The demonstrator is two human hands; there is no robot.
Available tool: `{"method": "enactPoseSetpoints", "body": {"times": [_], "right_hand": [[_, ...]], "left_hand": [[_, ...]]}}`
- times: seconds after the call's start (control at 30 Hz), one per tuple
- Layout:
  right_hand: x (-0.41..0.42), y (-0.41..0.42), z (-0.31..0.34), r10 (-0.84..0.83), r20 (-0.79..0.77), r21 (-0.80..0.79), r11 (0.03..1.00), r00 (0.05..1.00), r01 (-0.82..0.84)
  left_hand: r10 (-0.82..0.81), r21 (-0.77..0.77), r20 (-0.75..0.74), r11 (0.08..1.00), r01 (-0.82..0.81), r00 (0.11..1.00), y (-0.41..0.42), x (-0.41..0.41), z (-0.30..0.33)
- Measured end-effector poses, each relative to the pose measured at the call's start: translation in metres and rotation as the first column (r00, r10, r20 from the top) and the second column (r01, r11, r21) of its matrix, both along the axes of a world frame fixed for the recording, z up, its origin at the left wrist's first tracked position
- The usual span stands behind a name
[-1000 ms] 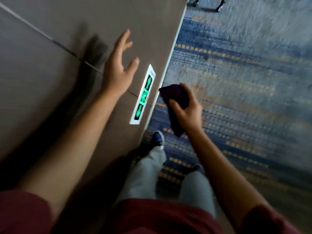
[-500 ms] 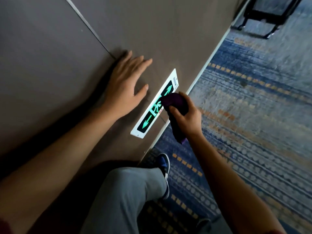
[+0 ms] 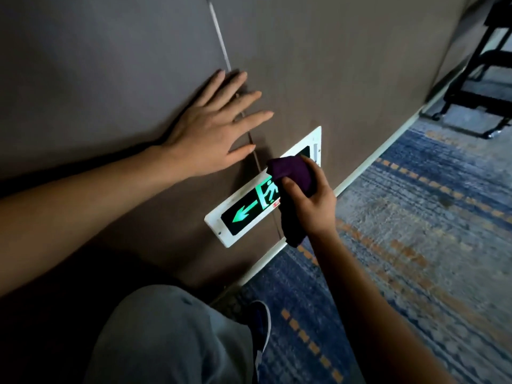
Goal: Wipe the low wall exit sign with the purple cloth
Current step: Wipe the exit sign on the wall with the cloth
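Wall (image 3: 346, 56): brown panels, a thin vertical seam between them
Baseboard (image 3: 368, 164): pale strip along the wall's foot
Carpet (image 3: 415, 245): blue-grey with orange dashes
Black frame (image 3: 482, 79): on casters — top right
Shoe (image 3: 260, 328): dark blue — beside grey trousers (image 3: 166, 342)

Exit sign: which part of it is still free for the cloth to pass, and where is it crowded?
Free: the exit sign end with the green arrow, bordered by the white frame and bare wall. Crowded: the middle to far end, where the right hand presses the purple cloth; the left hand lies flat above.
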State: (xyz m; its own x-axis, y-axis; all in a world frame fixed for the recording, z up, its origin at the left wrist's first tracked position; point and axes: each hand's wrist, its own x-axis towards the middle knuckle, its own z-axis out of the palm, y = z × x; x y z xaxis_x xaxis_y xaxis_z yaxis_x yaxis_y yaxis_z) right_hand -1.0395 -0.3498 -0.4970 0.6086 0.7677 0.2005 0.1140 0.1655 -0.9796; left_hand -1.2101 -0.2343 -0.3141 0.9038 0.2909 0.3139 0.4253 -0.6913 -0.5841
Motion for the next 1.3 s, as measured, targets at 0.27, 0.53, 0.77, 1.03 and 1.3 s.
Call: {"method": "enactPoseSetpoints", "body": {"times": [0.27, 0.53, 0.77, 1.03, 1.3], "right_hand": [[-0.018, 0.002, -0.02, -0.013, -0.223, -0.027, 1.0, 0.975, 0.008], [0.007, 0.0, -0.025, -0.011, -0.287, -0.013, 1.0, 0.958, 0.007], [0.01, 0.0, -0.048, 0.035, -0.435, -0.005, 0.999, 0.9, -0.041], [0.028, -0.004, -0.065, 0.035, -0.528, 0.006, 0.999, 0.849, -0.037], [0.063, 0.03, -0.062, -0.065, -0.417, -0.102, 0.995, 0.906, 0.024]], "left_hand": [[0.104, 0.028, -0.175, 0.995, -0.101, 0.979, -0.019, -0.005, 0.004], [0.068, 0.121, -0.31, 0.992, -0.032, 0.948, -0.009, 0.029, 0.023], [0.16, 0.156, -0.388, 0.982, -0.107, 0.908, -0.002, 0.054, 0.022], [0.2, 0.285, -0.486, 0.957, -0.062, 0.851, 0.013, 0.075, 0.023], [0.314, 0.402, -0.515, 0.91, -0.098, 0.798, 0.028, 0.087, 0.011]]}}
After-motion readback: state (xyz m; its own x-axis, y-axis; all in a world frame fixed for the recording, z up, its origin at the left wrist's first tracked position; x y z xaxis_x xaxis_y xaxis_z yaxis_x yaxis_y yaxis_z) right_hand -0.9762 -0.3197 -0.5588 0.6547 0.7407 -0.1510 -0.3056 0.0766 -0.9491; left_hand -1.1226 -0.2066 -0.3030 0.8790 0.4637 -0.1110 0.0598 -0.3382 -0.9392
